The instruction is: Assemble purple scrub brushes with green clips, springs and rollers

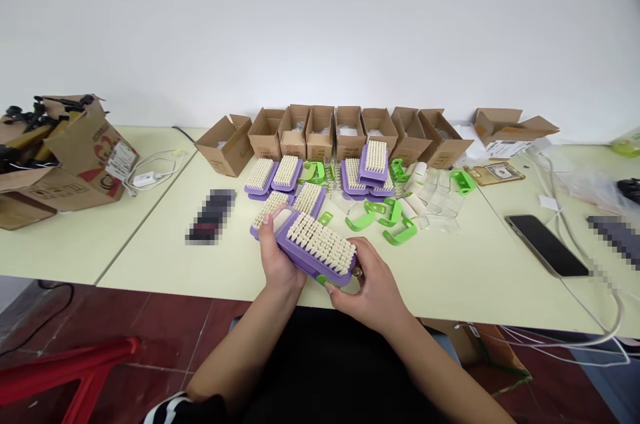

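Both of my hands hold one purple brush point(316, 246) with cream bristles facing up, just above the near edge of the pale table point(165, 257). My left hand point(277, 259) grips its left end, fingers wrapped under it. My right hand point(369, 283) clasps its right end, where a green piece shows at the corner. More purple brushes point(287, 185) lie behind, some stacked point(373, 164). Green plastic handles point(395, 224) and clear plastic bits point(437, 201) are scattered to the right of them.
A row of small open cardboard boxes point(320, 131) lines the back. A big carton point(65, 157) sits at the far left with a white charger point(145, 179). A black phone point(547, 245) and cables point(575, 244) lie right. A red stool point(75, 371) stands below left.
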Demonstrator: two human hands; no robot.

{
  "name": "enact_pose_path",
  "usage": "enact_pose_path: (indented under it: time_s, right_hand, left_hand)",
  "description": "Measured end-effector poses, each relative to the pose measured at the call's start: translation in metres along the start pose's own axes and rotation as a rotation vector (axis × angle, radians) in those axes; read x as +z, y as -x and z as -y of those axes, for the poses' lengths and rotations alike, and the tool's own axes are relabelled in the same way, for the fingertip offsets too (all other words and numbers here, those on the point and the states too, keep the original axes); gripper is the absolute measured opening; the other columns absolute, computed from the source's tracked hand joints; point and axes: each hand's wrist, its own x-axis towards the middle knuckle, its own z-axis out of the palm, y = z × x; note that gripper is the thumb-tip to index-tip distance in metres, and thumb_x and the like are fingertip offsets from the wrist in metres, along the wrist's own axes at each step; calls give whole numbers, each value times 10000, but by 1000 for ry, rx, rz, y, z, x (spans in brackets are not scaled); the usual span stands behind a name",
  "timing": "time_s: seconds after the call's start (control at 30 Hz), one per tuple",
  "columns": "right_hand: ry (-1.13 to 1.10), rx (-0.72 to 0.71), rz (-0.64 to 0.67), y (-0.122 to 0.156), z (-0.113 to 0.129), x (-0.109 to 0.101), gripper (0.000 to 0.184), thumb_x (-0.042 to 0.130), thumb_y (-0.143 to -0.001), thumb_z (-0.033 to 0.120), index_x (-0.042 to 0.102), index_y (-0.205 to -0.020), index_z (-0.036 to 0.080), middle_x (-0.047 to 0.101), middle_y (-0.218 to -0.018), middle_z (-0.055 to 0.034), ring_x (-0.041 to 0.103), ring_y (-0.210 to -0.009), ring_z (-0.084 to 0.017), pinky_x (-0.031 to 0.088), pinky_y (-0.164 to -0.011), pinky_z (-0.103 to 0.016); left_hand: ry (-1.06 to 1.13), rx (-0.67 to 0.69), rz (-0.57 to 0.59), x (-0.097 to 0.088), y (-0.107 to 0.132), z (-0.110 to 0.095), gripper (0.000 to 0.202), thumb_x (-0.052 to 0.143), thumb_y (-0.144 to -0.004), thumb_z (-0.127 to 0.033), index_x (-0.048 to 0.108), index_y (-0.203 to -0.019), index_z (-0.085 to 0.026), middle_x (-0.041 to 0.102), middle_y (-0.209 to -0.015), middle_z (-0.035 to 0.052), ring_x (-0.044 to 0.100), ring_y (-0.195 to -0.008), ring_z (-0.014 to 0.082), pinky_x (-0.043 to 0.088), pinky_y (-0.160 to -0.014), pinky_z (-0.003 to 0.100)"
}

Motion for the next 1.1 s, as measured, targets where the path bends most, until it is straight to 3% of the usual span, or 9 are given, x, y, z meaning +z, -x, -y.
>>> enact_pose_path:
  time_s: [0.17, 0.4, 0.57, 0.7, 0.77, 0.93, 1.1]
  right_hand:
    - [-12, -78, 29, -5, -9, -1, 675, 854, -757, 322, 575, -1369, 258, 643, -1313, -105, 684, -1084, -274, 598, -770, -340]
    - [32, -35, -42, -11, -1, 10, 659, 829, -741, 318, 558, -1336, 236, 634, -1251, -109, 675, -982, -265, 583, -728, -359]
    - [-10, -60, 12, -12, -5, -4, 643, 834, -746, 320, 596, -1341, 255, 652, -1281, -102, 660, -949, -243, 563, -695, -336]
    - [14, 5, 95, -7, -9, -21, 591, 893, -782, 448, 624, -1278, 268, 675, -1235, -73, 637, -843, -204, 554, -688, -334]
    - [39, 70, 121, -3, -11, -25, 608, 904, -795, 484, 622, -1290, 271, 682, -1220, -65, 630, -831, -199, 549, -706, -340]
    - [-67, 183, 74, 7, -18, -25, 608, 879, -851, 518, 616, -1343, 275, 698, -1053, -34, 595, -778, -191, 504, -674, -322]
    - [16, 194, 50, 12, -26, -37, 700, 869, -850, 604, 608, -1411, 276, 732, -1069, -48, 627, -766, -210, 516, -671, -335]
  left_hand:
    - [22, 51, 88, -5, -4, -2, 567, 717, -913, -684, 724, -1236, -218, 779, -919, 66, 761, -846, 258, 624, -867, 426]
    - [53, 157, 94, 2, -13, 2, 520, 672, -942, -666, 734, -1180, -208, 758, -921, 51, 744, -800, 234, 605, -806, 372]
    - [54, 50, 49, 0, -31, -10, 522, 662, -932, -688, 734, -1081, -193, 764, -911, 55, 762, -821, 242, 618, -879, 399]
    - [126, 162, 46, -1, -48, -29, 519, 660, -936, -696, 737, -1040, -194, 783, -990, 71, 776, -931, 257, 625, -949, 401]
    - [139, 155, 48, 1, -51, -33, 522, 661, -949, -692, 744, -1075, -191, 797, -1066, 88, 776, -1033, 273, 617, -1010, 403]
    - [137, 93, 56, 8, -48, -24, 585, 597, -997, -688, 740, -1250, -180, 783, -1317, 146, 707, -1336, 356, 569, -1160, 479]
    - [116, 51, 62, 8, -48, -19, 637, 572, -1009, -700, 722, -1342, -177, 769, -1377, 162, 684, -1397, 374, 558, -1188, 509]
